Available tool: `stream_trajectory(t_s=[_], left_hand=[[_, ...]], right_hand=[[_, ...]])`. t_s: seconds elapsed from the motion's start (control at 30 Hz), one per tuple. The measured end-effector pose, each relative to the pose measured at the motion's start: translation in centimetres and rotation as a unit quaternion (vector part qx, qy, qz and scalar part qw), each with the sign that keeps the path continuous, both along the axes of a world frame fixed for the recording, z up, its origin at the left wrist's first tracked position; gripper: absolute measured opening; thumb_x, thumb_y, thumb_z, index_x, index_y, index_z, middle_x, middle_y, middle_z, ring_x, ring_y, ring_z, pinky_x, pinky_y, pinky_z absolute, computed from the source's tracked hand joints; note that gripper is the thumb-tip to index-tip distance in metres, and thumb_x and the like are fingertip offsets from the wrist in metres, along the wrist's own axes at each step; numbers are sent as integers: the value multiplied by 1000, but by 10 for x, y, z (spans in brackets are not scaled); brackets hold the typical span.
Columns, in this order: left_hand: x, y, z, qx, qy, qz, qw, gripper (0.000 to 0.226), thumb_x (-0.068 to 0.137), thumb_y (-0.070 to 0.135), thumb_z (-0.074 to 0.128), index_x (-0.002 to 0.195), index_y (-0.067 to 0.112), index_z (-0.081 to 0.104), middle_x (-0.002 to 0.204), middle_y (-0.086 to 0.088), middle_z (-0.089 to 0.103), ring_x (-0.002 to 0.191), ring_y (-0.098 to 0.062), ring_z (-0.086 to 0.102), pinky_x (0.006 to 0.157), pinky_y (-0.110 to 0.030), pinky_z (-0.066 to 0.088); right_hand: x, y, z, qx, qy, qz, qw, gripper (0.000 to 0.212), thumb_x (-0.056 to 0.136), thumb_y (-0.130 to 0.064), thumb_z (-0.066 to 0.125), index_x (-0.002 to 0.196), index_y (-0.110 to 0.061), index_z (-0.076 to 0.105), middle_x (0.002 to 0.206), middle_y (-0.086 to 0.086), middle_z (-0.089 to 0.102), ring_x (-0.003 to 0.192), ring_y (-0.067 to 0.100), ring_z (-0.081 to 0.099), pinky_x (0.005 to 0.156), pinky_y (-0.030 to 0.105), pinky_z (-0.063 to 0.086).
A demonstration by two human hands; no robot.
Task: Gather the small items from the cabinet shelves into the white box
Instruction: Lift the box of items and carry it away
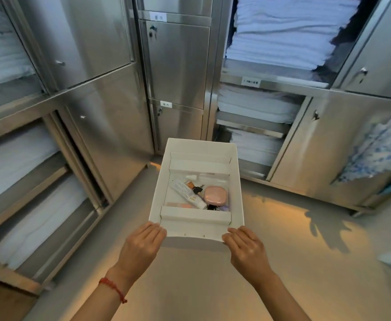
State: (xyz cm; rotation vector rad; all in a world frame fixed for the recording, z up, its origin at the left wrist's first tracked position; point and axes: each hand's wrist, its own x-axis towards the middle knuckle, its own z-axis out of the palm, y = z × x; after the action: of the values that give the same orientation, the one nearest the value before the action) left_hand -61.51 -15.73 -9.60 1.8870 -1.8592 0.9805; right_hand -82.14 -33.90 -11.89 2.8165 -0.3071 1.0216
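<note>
white box [237, 181] held out above the floor before steel cabinets [176, 66], gripped at its near corners by left hand [141, 245] and right hand [245, 247], fingers curled under the rim. inside: pink compact [215, 194], white tube [186, 191], dark key [198, 189]. folded linens [282, 42] on open shelves.

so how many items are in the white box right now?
4 clearly: a white tube, a pink case, a black key between them, and a pale pink strip near the front of the box. More may be hidden under the flaps.
</note>
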Motion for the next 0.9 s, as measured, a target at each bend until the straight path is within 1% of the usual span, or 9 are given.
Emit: stream_trajectory(t_s=[0.07, 0.13, 0.2, 0.33, 0.57, 0.67, 0.77, 0.83, 0.9], left_hand=[[-12, -18, -1, -9, 3, -11, 1000, 68, 101, 1, 14, 70, 3, 74, 71, -10, 70, 65, -21, 69, 78, -34, 55], [-26, -36, -2, -25, 3, -22, 999, 65, 99, -3, 16, 67, 2, 73, 68, -10, 68, 64, -21, 69, 84, -32, 50], [-42, -55, -2, -35, -2, -36, 999, 62, 99, -5, 20, 66, 3, 72, 66, -9, 67, 63, -21, 68, 87, -34, 45], [-74, -91, -3, -42, -10, -64, 997, 54, 99, -5, 28, 66, 3, 71, 65, -9, 65, 62, -21, 66, 85, -33, 45], [-128, -151, -3, -46, -12, -106, 993, 52, 98, -5, 29, 67, 3, 71, 65, -9, 65, 61, -21, 65, 83, -34, 45], [-153, -178, -4, -48, -7, -123, 991, 51, 98, -6, 30, 66, 3, 69, 64, -9, 63, 60, -21, 64, 81, -33, 45], [-177, -203, -5, -50, -4, -140, 989, 55, 98, -6, 26, 66, 3, 70, 65, -9, 64, 61, -21, 65, 83, -34, 45], [-192, -218, -4, -50, -2, -152, 987, 57, 99, -6, 24, 66, 3, 71, 65, -9, 65, 61, -22, 66, 83, -34, 45], [-206, -232, -4, -46, -3, -162, 986, 60, 99, -5, 21, 66, 2, 71, 66, -9, 66, 62, -22, 67, 85, -33, 45]], right_hand=[[-17, -11, 1, -5, -2, -17, 1000, 22, 66, 11, 59, 69, -8, 68, 69, 6, 65, 78, 19, 68, 87, 28, 42], [-37, -21, 2, -10, -3, -32, 999, 22, 61, 13, 64, 68, -8, 69, 67, 7, 65, 76, 20, 68, 86, 28, 42], [-59, -32, 4, -8, -1, -44, 999, 24, 57, 13, 68, 68, -8, 69, 67, 7, 65, 76, 20, 67, 86, 28, 41], [-100, -55, 6, -8, 4, -72, 997, 25, 54, 12, 69, 70, -8, 69, 69, 7, 66, 77, 20, 68, 87, 28, 41], [-167, -94, 9, -12, -4, -112, 994, 22, 58, 11, 67, 69, -7, 69, 67, 6, 64, 76, 20, 68, 86, 29, 42], [-197, -110, 9, -10, -7, -133, 991, 22, 61, 12, 61, 69, -7, 68, 66, 6, 63, 76, 20, 67, 85, 29, 42], [-223, -127, 9, -11, -4, -152, 988, 25, 69, 11, 51, 68, -8, 68, 66, 6, 63, 74, 20, 67, 85, 28, 42], [-240, -137, 9, -10, 0, -165, 986, 24, 69, 11, 52, 68, -8, 68, 67, 7, 63, 74, 20, 67, 85, 28, 42], [-258, -146, 6, -6, 5, -180, 984, 23, 63, 11, 58, 69, -8, 69, 68, 7, 64, 75, 21, 67, 86, 29, 41]])
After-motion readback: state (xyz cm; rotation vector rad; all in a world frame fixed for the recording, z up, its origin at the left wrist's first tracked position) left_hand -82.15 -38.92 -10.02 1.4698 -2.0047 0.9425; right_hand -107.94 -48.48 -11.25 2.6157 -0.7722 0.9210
